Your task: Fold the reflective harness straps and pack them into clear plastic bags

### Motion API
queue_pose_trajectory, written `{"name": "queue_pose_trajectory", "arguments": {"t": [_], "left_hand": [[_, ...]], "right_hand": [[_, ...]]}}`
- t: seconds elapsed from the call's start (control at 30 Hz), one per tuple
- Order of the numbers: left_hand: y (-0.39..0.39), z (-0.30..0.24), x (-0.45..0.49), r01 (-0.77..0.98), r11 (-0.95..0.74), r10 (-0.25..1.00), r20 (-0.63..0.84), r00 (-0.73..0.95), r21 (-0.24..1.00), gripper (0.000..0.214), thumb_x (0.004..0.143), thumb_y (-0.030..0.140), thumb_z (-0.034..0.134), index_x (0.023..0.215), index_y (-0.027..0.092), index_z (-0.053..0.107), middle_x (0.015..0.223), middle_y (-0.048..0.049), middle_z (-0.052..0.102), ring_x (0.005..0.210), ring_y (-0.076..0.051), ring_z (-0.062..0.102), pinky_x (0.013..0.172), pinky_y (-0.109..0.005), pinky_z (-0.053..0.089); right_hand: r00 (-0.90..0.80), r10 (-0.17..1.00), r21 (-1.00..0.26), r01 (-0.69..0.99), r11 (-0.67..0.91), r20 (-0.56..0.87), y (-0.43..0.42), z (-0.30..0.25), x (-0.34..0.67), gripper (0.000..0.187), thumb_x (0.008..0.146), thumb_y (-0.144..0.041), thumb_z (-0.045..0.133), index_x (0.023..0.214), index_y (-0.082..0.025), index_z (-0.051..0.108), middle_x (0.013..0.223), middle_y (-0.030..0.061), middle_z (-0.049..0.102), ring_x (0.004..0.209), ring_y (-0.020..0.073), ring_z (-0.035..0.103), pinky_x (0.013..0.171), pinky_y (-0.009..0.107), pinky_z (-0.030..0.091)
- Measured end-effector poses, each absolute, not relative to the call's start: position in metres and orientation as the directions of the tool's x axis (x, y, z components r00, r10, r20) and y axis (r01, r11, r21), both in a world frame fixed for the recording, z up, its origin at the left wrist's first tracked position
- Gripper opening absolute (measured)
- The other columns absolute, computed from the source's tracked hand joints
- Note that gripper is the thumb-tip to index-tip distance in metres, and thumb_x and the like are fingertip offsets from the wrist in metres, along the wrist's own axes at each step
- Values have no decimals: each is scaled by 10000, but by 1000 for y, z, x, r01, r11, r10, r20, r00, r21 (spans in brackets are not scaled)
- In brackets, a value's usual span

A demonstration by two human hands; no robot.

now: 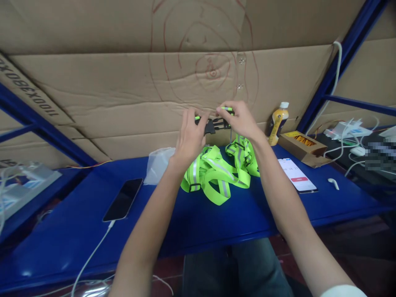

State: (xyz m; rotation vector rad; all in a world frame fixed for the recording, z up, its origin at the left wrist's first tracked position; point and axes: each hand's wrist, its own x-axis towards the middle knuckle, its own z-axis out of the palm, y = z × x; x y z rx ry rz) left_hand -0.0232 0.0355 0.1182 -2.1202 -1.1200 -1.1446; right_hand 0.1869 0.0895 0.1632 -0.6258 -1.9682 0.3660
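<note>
My left hand (191, 134) is closed on the socket half of a black side-release buckle (210, 127). Facing it, the pronged half (219, 123) sits in the closed fingers of my right hand (238, 118). The prongs are at the mouth of the socket, and the two halves are not fully joined. Bits of neon yellow strap show at both hands. Below them, a heap of neon yellow reflective straps (216, 169) with grey stripes and black sliders lies on the blue table (198, 222).
A clear plastic bag (159, 165) lies left of the straps, near a dark phone (123, 200) on a white cable. To the right are a drink bottle (278, 123), an open cardboard box (301, 146), a lit phone (297, 175) and a white earbud (333, 183). A cardboard wall (117, 86) stands behind.
</note>
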Motion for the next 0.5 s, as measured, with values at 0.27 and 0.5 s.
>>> {"name": "queue_pose_trajectory", "arguments": {"t": [0.27, 0.5], "left_hand": [[37, 113, -18, 813, -582, 448, 839, 308, 12, 628, 1006, 159, 500, 1629, 214, 446, 1391, -202, 578, 1348, -375, 554, 1154, -559, 479], [29, 124, -19, 746, -658, 507, 795, 332, 107, 758, 976, 461, 713, 1639, 262, 406, 1427, -173, 584, 1378, -399, 545, 1208, -594, 436]], "right_hand": [[-499, 573, -551, 210, 808, 650, 81, 160, 175, 593, 1018, -759, 601, 734, -239, 573, 736, 5, 571, 735, 196, 496, 703, 331, 453], [-687, 501, -588, 131, 798, 527, 72, 166, 195, 352, 896, -539, 812, 918, -212, 682, 864, 20, 690, 796, 217, 609, 739, 343, 546]]}}
